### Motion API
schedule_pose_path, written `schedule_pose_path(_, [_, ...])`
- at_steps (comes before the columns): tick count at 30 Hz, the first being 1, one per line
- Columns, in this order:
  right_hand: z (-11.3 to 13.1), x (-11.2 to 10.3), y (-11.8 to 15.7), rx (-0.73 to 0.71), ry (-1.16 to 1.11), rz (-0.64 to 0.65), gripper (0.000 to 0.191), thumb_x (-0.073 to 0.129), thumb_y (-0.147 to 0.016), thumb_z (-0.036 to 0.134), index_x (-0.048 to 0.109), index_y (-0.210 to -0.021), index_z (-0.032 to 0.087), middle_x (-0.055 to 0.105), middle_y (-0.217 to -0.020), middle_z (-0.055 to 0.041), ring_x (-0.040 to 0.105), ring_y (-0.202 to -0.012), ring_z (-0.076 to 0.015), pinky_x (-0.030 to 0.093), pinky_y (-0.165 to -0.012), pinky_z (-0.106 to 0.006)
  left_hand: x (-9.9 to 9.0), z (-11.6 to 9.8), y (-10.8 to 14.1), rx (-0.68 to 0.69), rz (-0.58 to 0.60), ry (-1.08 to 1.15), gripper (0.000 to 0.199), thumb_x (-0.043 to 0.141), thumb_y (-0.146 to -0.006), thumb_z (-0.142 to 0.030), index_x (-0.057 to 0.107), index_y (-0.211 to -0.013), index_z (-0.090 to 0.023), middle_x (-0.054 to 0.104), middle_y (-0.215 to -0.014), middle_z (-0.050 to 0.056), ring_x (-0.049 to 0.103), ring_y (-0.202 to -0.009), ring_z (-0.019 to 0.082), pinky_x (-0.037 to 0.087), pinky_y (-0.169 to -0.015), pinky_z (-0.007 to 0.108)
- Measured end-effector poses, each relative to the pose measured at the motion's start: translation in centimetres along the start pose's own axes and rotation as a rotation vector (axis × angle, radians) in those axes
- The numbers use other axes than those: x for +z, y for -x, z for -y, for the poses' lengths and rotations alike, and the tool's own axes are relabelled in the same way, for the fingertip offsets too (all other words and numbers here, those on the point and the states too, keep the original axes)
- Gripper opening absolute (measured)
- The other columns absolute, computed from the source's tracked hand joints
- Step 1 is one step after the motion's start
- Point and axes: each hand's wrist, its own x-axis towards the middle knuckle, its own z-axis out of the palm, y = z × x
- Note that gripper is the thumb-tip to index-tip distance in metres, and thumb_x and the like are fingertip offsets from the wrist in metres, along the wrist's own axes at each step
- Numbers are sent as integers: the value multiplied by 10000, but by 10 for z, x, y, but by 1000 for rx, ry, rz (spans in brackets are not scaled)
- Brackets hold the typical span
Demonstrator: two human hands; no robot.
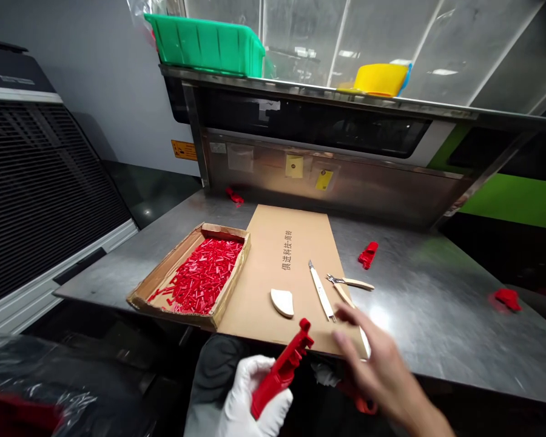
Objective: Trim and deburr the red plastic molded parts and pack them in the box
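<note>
My left hand (255, 400), in a white glove, is closed around a long red plastic part (279, 370) with notched hooks along its upper edge, tilted up to the right just in front of the table edge. My bare right hand (382, 364) is blurred over the right edge of the cardboard sheet, thumb and forefinger apart. Its fingertips are near the cream-handled side cutters (352, 282) and the lower end of a white craft knife (321, 291). Whether they touch the cutters I cannot tell. A white quarter-round piece (282, 303) lies on the cardboard.
A cardboard tray (230, 297) of small red scraps stands left of the cardboard sheet (268, 224). Red parts (368, 255) lie about the metal table (418, 303). Above, a shelf (300, 87) carries a green bin (204, 45) and a yellow container (380, 79).
</note>
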Motion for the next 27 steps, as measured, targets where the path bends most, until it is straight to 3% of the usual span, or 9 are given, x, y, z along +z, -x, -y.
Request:
schedule_pose_path(4, [-57,-26,-49,100,237,-37,622,455,-877,615,540,-1275,144,529,-1300,-192,493,-1210,-366,399,-1010,-530,-35,-17,-6,14,119,-59,395,859,-599,-438,690,-855,-190,713,-801,69,644,-704,194,517,-679,287])
schedule_pose_path(6, [-77,-25,-65,115,303,35,676,550,-797,645,554,-1270,162,530,-1302,-186,505,-1183,-383,426,-962,-518,-44,-18,-7,-20,106,41,449,877,-560,-486,684,-816,-172,683,-731,50,600,-617,152,485,-597,254])
schedule_pose_path(9, [-88,-19,-72,115,373,99,631,534,-804,625,574,-1249,180,569,-1212,-171,558,-1087,-366,449,-900,-501,-46,-16,-4,-79,88,278,600,802,-541,-677,642,-787,-154,537,-561,-20,437,-447,73,337,-437,205])
schedule_pose_path(11, [-86,-20,-69,123,405,80,638,474,-840,609,567,-1256,135,558,-1159,-211,563,-1050,-389,442,-874,-535,-44,-15,-1,-85,80,463,637,736,-563,-746,610,-777,-160,493,-576,-33,426,-458,72,319,-436,204])
schedule_pose_path(14, [-69,-30,-55,107,387,29,699,401,-891,619,508,-1323,81,524,-1157,-260,567,-1059,-386,452,-869,-517,-39,-19,0,-75,18,753,555,678,-685,-713,560,-735,-173,499,-680,-22,496,-566,98,446,-579,259])
schedule_pose_path(16, [-49,-39,-37,40,316,56,588,392,-920,629,521,-1318,216,557,-1201,-178,602,-1064,-300,491,-846,-413,-35,-22,-3,-148,-15,910,501,599,-802,-660,538,-704,-172,486,-688,-23,500,-576,92,469,-640,281])
schedule_pose_path(20, [4,-42,9,-344,147,214,468,514,-916,520,519,-1342,327,591,-1288,-71,643,-1048,-258,563,-778,-326,-26,-18,-11,-341,23,1135,409,568,-889,-546,540,-741,-166,486,-647,-36,441,-489,67,429,-530,235])
schedule_pose_path(23, [37,-32,31,-589,128,223,592,650,-831,496,520,-1369,283,609,-1272,-90,672,-963,-269,590,-697,-316,-19,-12,-12,-423,73,1185,295,532,-946,-429,581,-876,-147,476,-634,-49,399,-459,50,412,-500,207])
schedule_pose_path(27, [59,-24,32,-676,167,205,584,691,-784,525,597,-1286,242,669,-1138,-92,664,-944,-277,603,-696,-335,-12,-10,-7,-444,93,1118,271,501,-968,-384,590,-962,-128,480,-620,-46,454,-494,68,448,-548,232])
